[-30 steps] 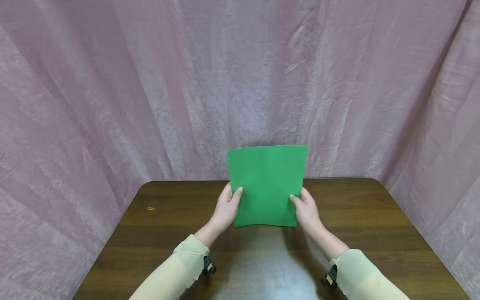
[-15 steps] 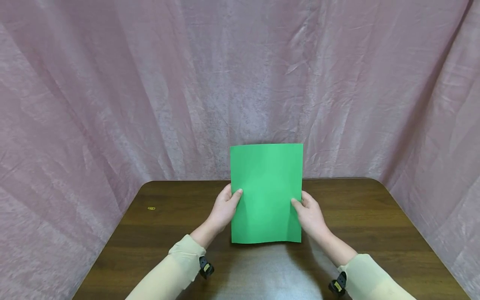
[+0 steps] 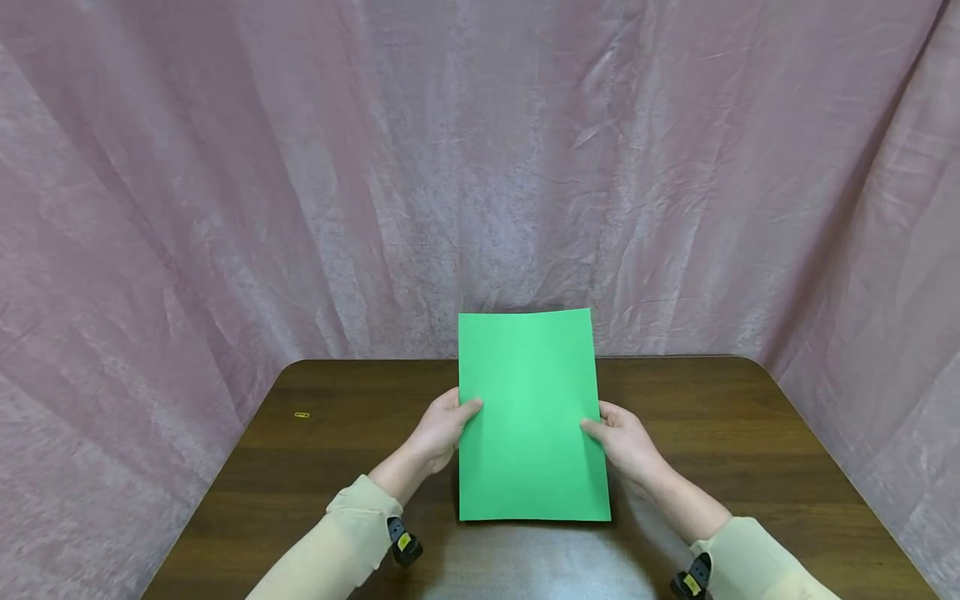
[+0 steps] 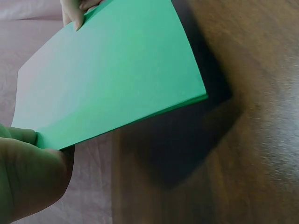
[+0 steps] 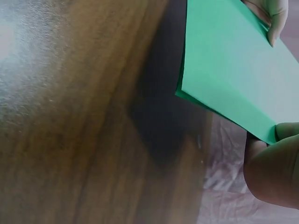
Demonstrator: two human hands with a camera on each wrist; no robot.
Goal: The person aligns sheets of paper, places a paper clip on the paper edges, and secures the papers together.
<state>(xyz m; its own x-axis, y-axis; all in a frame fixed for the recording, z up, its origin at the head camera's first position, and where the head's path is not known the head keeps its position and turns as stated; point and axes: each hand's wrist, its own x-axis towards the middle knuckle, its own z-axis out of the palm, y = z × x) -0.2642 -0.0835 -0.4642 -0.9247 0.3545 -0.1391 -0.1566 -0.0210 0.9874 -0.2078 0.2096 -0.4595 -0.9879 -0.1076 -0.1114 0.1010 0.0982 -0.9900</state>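
A green sheet (image 3: 531, 417), slightly bowed, is held above the table by both hands. The left hand (image 3: 441, 429) pinches its left edge, thumb on the front face and fingers behind. On the opposite edge the right hand (image 3: 628, 446) grips in the same way, a little lower. Along the near edge of the green sheet (image 4: 121, 70) in the left wrist view, two layers show slightly apart; the right wrist view shows a similar gap at the corner of the green sheet (image 5: 224, 60). Fingers behind the sheet are mostly hidden.
A small yellow paper clip (image 3: 302, 415) lies on the brown wooden table (image 3: 337, 450), toward the back left. Pink curtains (image 3: 375, 167) hang behind the table and along its sides. The sheet casts a dark shadow on the tabletop.
Both hands have come down and nearer with the green sheet. Its top has tilted back, so more of its face shows, and it looks flatter and brighter.
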